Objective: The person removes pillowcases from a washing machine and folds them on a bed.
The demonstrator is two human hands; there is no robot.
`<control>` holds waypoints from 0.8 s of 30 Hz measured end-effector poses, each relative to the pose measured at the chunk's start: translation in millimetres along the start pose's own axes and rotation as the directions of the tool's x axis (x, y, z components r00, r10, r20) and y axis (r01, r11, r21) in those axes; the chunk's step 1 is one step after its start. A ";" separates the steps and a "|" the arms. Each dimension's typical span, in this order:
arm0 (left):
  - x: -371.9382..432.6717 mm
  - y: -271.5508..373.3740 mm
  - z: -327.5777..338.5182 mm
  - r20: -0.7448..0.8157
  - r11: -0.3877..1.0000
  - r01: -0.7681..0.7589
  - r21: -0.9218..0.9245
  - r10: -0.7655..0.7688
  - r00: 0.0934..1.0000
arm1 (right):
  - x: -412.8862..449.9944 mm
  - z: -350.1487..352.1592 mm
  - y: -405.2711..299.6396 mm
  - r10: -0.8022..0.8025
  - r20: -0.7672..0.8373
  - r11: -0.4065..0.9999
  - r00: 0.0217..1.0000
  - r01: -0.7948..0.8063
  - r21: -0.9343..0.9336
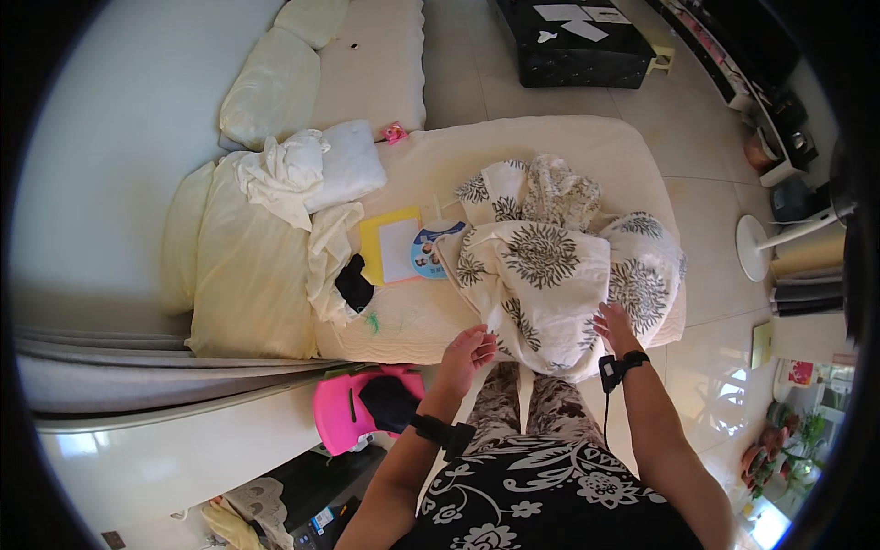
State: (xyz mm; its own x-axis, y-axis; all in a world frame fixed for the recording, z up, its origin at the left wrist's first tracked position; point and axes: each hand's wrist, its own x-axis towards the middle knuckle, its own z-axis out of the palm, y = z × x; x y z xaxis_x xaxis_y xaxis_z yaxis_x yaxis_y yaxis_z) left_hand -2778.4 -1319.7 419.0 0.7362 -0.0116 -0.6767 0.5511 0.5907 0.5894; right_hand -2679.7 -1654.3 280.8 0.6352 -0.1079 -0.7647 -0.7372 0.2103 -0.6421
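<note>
A cream cloth with dark flower prints point(543, 261) lies bunched on the covered daybed point(412, 337), its near part hanging over the front edge by my legs. At the cloth's lower left edge is my left hand point(470, 352), fingers curled; whether they pinch any fabric cannot be made out. My right hand point(614, 326) is at the right side of the same cloth, with bent fingers against or just over it. A finely patterned piece of cloth point(560, 189) is gathered behind. Partly under the cloth's left side sits a round blue-and-white hand fan point(430, 251).
Left of the fan lie a yellow folder point(371, 234), white paper point(400, 251) and a black cloth point(355, 283). Cream cushions point(251, 275) line the wall. A pink chair point(337, 412) stands at my left, a white-based pedestal fan point(751, 247) at right, a black table point(584, 62) beyond.
</note>
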 end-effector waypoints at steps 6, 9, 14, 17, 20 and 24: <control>27.0 9.9 11.6 -0.031 1.000 0.012 0.005 -0.012 0.999 | 67.6 41.3 -2.2 0.090 0.345 0.976 0.934 -0.151 0.155; 32.9 24.8 -3.2 -0.160 1.000 0.004 0.025 0.000 0.987 | -8.8 116.0 -66.8 -0.019 0.524 0.869 0.852 -0.245 0.429; 63.5 73.8 67.3 -0.120 0.961 0.075 -0.265 -0.110 0.987 | -95.3 72.8 -151.1 -0.059 0.805 0.983 0.591 -0.106 0.150; 90.0 87.5 104.3 -0.054 0.986 0.009 -0.164 -0.018 0.998 | -107.0 51.6 -161.7 -0.057 0.825 0.996 0.562 -0.027 0.087; 100.7 110.5 138.1 0.090 0.972 -0.108 -0.206 0.129 0.988 | -86.6 10.5 -155.8 0.021 0.652 0.958 0.758 0.171 -0.231; 67.2 144.1 190.8 0.502 0.980 -0.194 0.040 0.148 0.852 | -66.7 -23.6 -158.9 -0.449 0.360 0.744 0.818 0.565 -0.357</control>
State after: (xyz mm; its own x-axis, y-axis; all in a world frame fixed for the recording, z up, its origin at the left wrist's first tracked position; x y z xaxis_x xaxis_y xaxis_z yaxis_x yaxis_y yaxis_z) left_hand -2574.6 -1389.4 542.7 0.9062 -0.3269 -0.2681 0.4131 0.5493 0.7264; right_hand -2610.3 -1703.5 432.5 0.9334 0.1669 -0.3178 -0.2714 -0.2510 -0.9291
